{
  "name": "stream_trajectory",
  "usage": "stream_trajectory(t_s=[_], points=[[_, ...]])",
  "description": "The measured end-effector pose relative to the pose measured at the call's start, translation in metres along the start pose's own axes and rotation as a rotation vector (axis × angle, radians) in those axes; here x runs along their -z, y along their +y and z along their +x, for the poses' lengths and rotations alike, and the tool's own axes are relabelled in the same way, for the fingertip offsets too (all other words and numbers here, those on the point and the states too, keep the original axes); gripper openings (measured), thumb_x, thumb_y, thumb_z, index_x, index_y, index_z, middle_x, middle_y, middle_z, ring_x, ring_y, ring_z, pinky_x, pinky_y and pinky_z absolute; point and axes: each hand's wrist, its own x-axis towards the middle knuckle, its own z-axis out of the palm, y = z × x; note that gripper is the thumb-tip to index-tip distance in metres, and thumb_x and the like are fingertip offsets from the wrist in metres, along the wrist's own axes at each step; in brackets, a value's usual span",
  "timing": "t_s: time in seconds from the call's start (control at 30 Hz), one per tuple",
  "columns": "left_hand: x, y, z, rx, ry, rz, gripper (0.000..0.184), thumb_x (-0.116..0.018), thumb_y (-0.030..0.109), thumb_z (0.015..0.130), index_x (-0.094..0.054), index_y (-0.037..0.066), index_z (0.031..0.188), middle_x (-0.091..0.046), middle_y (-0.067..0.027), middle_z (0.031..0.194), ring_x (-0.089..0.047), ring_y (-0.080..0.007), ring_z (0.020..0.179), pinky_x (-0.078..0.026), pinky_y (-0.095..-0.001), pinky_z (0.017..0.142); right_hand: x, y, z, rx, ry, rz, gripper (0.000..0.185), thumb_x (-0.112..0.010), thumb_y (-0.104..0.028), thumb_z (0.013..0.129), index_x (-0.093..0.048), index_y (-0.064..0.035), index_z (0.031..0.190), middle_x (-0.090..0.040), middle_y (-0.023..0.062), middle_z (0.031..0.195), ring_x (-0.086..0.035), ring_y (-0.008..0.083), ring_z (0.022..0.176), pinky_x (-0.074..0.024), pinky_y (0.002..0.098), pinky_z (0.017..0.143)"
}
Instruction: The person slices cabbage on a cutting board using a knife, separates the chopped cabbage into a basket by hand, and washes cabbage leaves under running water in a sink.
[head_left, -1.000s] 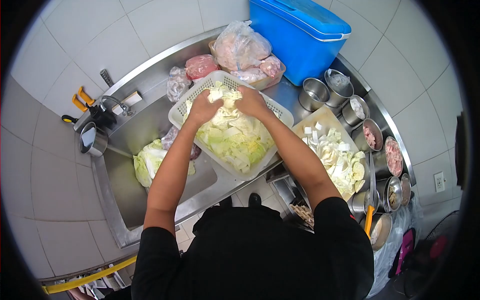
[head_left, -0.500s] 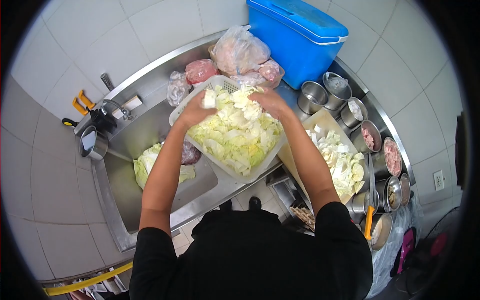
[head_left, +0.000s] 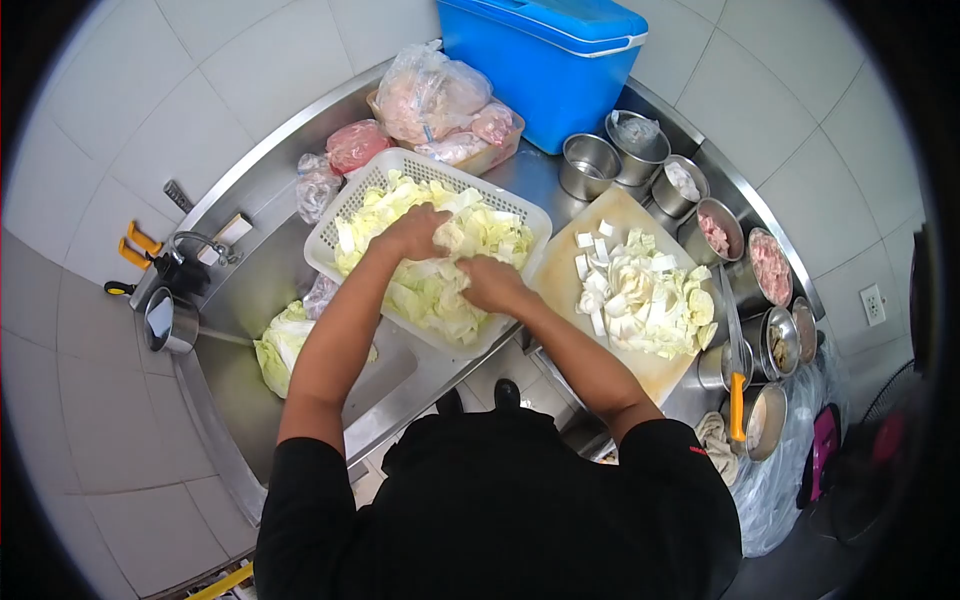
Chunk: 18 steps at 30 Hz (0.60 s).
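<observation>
A white perforated basket (head_left: 507, 207) full of chopped pale-green cabbage (head_left: 385, 210) sits over the sink's right edge. Both my hands are down in the leaves. My left hand (head_left: 412, 236) lies near the middle, its fingers curled on cabbage pieces and partly hidden. Closer to me, my right hand (head_left: 490, 284) has its fingers bent around some pieces. To the right, a cutting board (head_left: 650, 378) bears a heap of cut cabbage (head_left: 650, 300) with white stem chunks. A larger piece of cabbage (head_left: 283, 350) lies in the sink.
Metal pots (head_left: 590, 167) and bowls, some with raw meat (head_left: 769, 270), line the right side. A yellow-handled knife (head_left: 738, 400) rests there. Behind the basket are bagged meat (head_left: 430, 95) and a blue cooler (head_left: 545, 75). The sink (head_left: 235, 400) and tap (head_left: 205, 240) are left.
My hands have come from the basket's far corners toward its middle, closer together and nearer to me. Leaves lifted at the far side have dropped lower. The view has shifted slightly.
</observation>
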Motion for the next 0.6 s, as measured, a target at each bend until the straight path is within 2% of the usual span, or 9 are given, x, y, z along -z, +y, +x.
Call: stream_trajectory(t_s=[0.1,0.13,0.17,0.27,0.3,0.33,0.4,0.53,0.6], points=[[0.003,-0.007,-0.006,0.016,0.002,-0.114,0.057,-0.077,0.026,0.071,-0.055,0.007,0.119,-0.053,-0.0218,0.12,-0.049,-0.0378,0.117,-0.043,-0.0433,0.095,0.028,0.009,0.011,0.089,0.067,0.176,0.037,-0.073,-0.024,0.073,-0.064,-0.0084,0.106,-0.067,0.019,0.1,-0.064,0.0375,0.096,-0.0504,0.0433,0.082],[-0.005,-0.018,-0.008,-0.073,0.148,-0.14,0.048,-0.079,0.024,0.07,-0.056,0.004,0.107,-0.058,-0.0201,0.11,-0.056,-0.0344,0.105,-0.046,-0.0415,0.088,0.042,0.011,0.015,0.147,0.109,0.24,0.038,-0.074,-0.022,0.073,-0.064,-0.0065,0.106,-0.067,0.0202,0.1,-0.064,0.0377,0.095,-0.0506,0.0428,0.081],[-0.003,-0.016,-0.014,-0.068,0.139,-0.14,0.048,-0.079,0.024,0.07,-0.056,0.004,0.107,-0.058,-0.0201,0.11,-0.056,-0.0344,0.105,-0.046,-0.0415,0.088,0.056,0.012,0.019,0.162,0.122,0.373,0.04,-0.074,-0.022,0.072,-0.063,-0.0038,0.106,-0.067,0.0203,0.099,-0.065,0.0358,0.093,-0.0508,0.0415,0.08],[0.006,-0.014,-0.034,0.134,0.37,-0.472,0.046,-0.08,0.026,0.071,-0.057,0.001,0.101,-0.06,-0.011,0.079,-0.057,-0.0217,0.072,-0.048,-0.0334,0.069,0.089,-0.009,0.027,0.122,0.082,0.678,0.043,-0.073,-0.021,0.072,-0.063,0.0006,0.107,-0.068,0.019,0.096,-0.066,0.0304,0.089,-0.0507,0.0385,0.08],[0.007,-0.018,-0.038,0.146,0.371,-0.47,0.046,-0.08,0.026,0.071,-0.057,0.001,0.101,-0.06,-0.011,0.079,-0.057,-0.0217,0.072,-0.048,-0.0334,0.069,0.093,-0.014,0.032,0.062,0.032,0.84,0.044,-0.072,-0.021,0.072,-0.063,0.0024,0.108,-0.069,0.0176,0.095,-0.067,0.0268,0.086,-0.0506,0.0368,0.08],[0.009,-0.021,-0.041,0.196,0.448,-0.502,0.046,-0.08,0.028,0.072,-0.057,0.0,0.1,-0.059,-0.0097,0.078,-0.056,-0.0198,0.07,-0.047,-0.0324,0.067,0.084,-0.009,0.045,0.065,0.019,0.843,0.044,-0.072,-0.021,0.072,-0.063,0.0024,0.108,-0.069,0.0176,0.095,-0.067,0.0268,0.086,-0.0506,0.0368,0.08],[0.008,-0.028,-0.051,0.23,0.614,-0.531,0.045,-0.081,0.029,0.073,-0.056,-0.001,0.096,-0.055,-0.005,0.072,-0.05,-0.0145,0.063,-0.045,-0.0293,0.06,0.068,-0.007,0.069,0.165,0.204,0.19,0.041,-0.071,-0.02,0.072,-0.064,0.0011,0.106,-0.069,0.013,0.091,-0.066,0.0214,0.082,-0.0501,0.034,0.078],[0.002,-0.045,-0.066,0.317,0.776,-0.67,0.04,-0.082,0.026,0.076,-0.056,0.0,0.093,-0.052,0.0008,0.072,-0.045,-0.0093,0.06,-0.041,-0.0261,0.055,0.07,-0.021,0.083,0.09,0.169,0.581,0.035,-0.069,-0.019,0.071,-0.065,0.001,0.1,-0.069,0.0129,0.084,-0.066,0.0201,0.077,-0.0499,0.0322,0.073],[-0.003,-0.06,-0.067,0.338,0.823,-0.791,0.04,-0.081,0.025,0.076,-0.056,0.0,0.093,-0.053,0.0009,0.073,-0.046,-0.0087,0.06,-0.041,-0.0252,0.055,0.079,-0.027,0.092,0.121,0.169,0.623,0.034,-0.069,-0.018,0.072,-0.065,0.0007,0.1,-0.069,0.0126,0.082,-0.065,0.0188,0.075,-0.0498,0.0314,0.07]])
